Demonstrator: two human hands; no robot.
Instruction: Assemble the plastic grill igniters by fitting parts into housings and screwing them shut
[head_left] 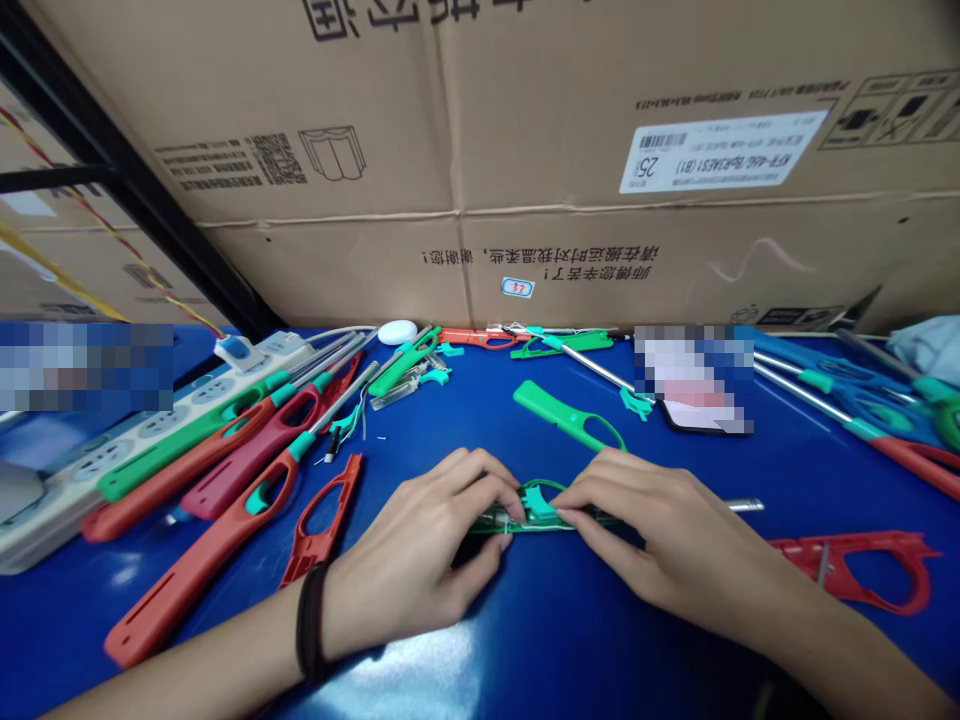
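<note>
Both hands meet near the middle of the blue desk (555, 640), closing narrowly from either side on a green long-nosed utility lighter (536, 515) that lies crosswise just in front of the person. The left hand (420, 530), with a dark band (311, 620) on its wrist, and the right hand (660, 530) pinch it between fingers and thumbs, a grip that seems meant to press its parts together and keep them aligned. The lighter looks only partly assembled: a teal piece stands up at its centre, and a metal tube (742, 505) sticks out to the right. A loose green handle shell (566, 415) lies just beyond the hands. An orange lighter (202, 570) and a crimson lighter (255, 460) lie to the left beside an off-white power strip (142, 450), apparently kept within reach, while a red handle half (855, 570) lies to the right. A cardboard carton (450, 130) stands along the far edge.
</note>
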